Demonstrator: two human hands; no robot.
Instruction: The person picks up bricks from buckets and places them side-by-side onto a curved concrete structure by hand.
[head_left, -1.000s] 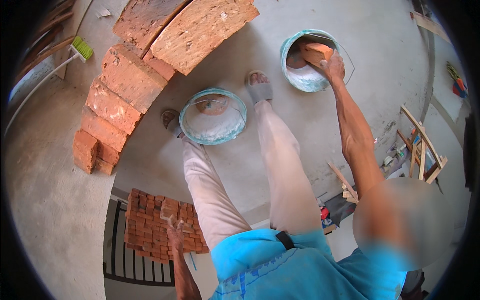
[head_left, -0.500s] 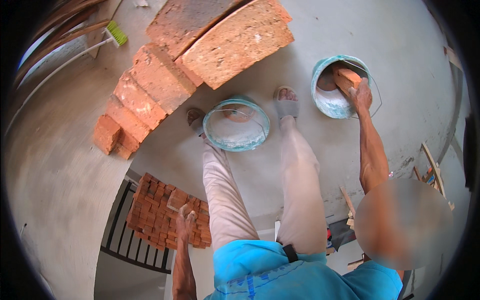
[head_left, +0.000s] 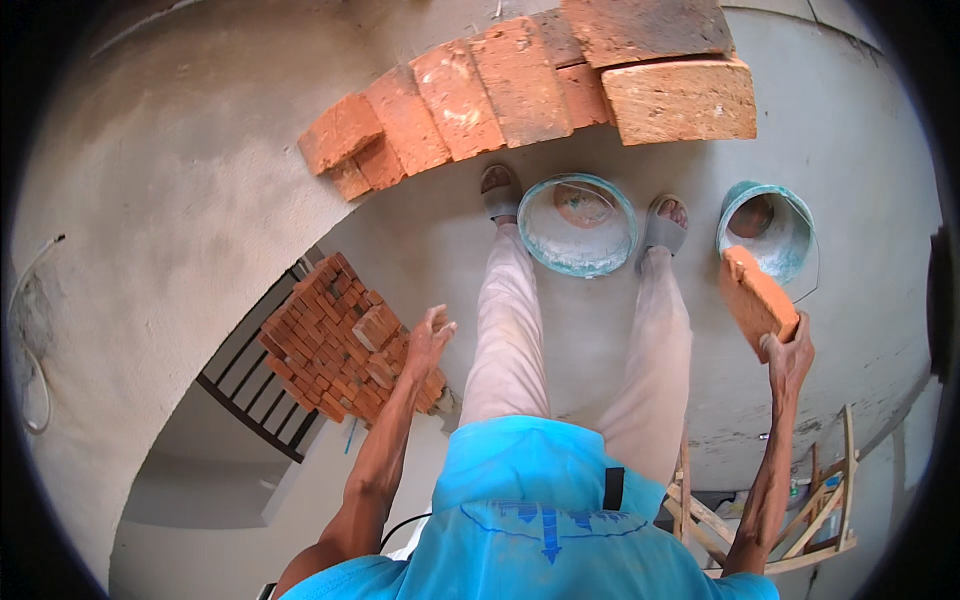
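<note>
The right hand (head_left: pixel 787 352) grips a red brick (head_left: pixel 757 300) by its lower end, held up just below a teal bucket (head_left: pixel 768 228) on the concrete slab. The left hand (head_left: pixel 428 338) is spread open and empty in the air, above a brick pile (head_left: pixel 335 335) far below. Between the feet stands a second bucket (head_left: pixel 578 225), under a curved brick wall (head_left: pixel 520 90)

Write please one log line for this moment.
right hand: holds brick | left hand: open, empty | buckets: one between feet, one beside
</note>
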